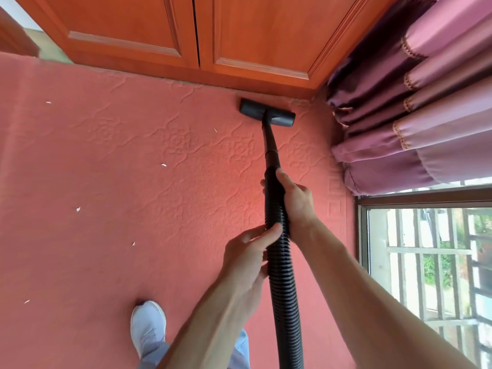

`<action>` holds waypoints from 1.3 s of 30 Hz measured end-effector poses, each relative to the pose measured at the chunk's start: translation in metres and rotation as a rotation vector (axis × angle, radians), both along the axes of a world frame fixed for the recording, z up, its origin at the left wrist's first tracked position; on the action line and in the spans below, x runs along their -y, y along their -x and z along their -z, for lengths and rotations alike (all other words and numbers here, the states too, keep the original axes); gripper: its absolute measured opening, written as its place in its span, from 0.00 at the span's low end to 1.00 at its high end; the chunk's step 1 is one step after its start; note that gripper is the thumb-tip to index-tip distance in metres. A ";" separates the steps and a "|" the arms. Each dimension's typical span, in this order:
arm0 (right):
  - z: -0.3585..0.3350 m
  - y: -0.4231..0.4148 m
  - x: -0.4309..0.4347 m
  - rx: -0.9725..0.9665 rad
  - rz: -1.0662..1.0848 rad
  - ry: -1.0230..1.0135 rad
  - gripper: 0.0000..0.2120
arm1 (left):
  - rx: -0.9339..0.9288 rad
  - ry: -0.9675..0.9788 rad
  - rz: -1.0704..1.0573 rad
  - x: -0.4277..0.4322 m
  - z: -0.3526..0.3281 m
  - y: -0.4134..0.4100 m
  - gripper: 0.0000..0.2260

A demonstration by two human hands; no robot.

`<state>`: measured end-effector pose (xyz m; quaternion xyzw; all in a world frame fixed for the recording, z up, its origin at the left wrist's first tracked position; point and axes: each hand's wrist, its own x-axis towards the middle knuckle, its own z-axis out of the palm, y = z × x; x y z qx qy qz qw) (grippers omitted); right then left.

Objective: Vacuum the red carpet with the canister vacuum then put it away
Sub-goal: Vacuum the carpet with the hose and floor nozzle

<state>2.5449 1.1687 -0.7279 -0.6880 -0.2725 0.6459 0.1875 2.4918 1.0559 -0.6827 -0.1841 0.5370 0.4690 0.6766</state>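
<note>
The red carpet (133, 182) with an embossed flower pattern covers the floor. A black floor nozzle (267, 113) lies flat on it near the far corner, close to the wooden cabinet. A black wand (270, 143) runs back from the nozzle into a ribbed black hose (282, 275). My right hand (295, 201) grips the hose cuff from the right. My left hand (247, 257) holds the ribbed hose just below it, fingers wrapped round from the left. The canister itself is out of view.
An orange wooden cabinet (186, 35) stands along the far edge of the carpet. Purple curtains (412, 115) hang at the right above a barred window (431, 262). Several small white scraps (163, 164) lie on the carpet to the left. My white shoe (147, 326) is at the bottom.
</note>
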 end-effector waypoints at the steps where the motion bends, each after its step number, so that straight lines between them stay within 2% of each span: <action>1: 0.005 0.000 -0.001 0.008 -0.008 -0.003 0.17 | 0.016 0.016 -0.009 -0.002 0.002 0.000 0.16; 4: -0.001 -0.002 0.002 -0.004 0.002 0.010 0.16 | 0.034 -0.004 0.010 0.004 -0.002 0.002 0.17; 10: -0.065 -0.026 0.037 -0.089 -0.054 0.062 0.19 | 0.081 -0.244 0.127 0.043 -0.035 0.013 0.15; 14: -0.066 -0.018 0.040 -0.094 -0.017 0.055 0.20 | 0.071 -0.238 0.090 0.047 -0.033 0.014 0.12; 18: -0.031 0.002 0.034 -0.149 0.028 0.099 0.19 | 0.056 -0.096 0.004 0.040 -0.021 0.011 0.21; 21: -0.012 0.012 0.039 -0.189 0.066 0.125 0.20 | 0.031 -0.031 -0.021 0.038 -0.018 0.017 0.20; 25: -0.027 0.020 0.056 -0.205 0.018 0.090 0.18 | -0.070 -0.159 0.152 0.058 -0.029 0.042 0.19; 29: -0.073 0.022 0.087 -0.121 -0.115 0.100 0.16 | -0.042 -0.332 0.363 0.099 -0.041 0.072 0.15; 32: -0.088 0.030 0.108 -0.096 -0.154 0.112 0.18 | -0.044 -0.376 0.439 0.119 -0.041 0.092 0.14; 36: -0.073 0.061 0.111 -0.024 -0.113 0.090 0.21 | -0.084 -0.301 0.355 0.125 -0.034 0.105 0.16; 39: -0.046 0.082 0.105 0.023 -0.055 0.102 0.21 | -0.114 -0.186 0.272 0.122 -0.027 0.103 0.22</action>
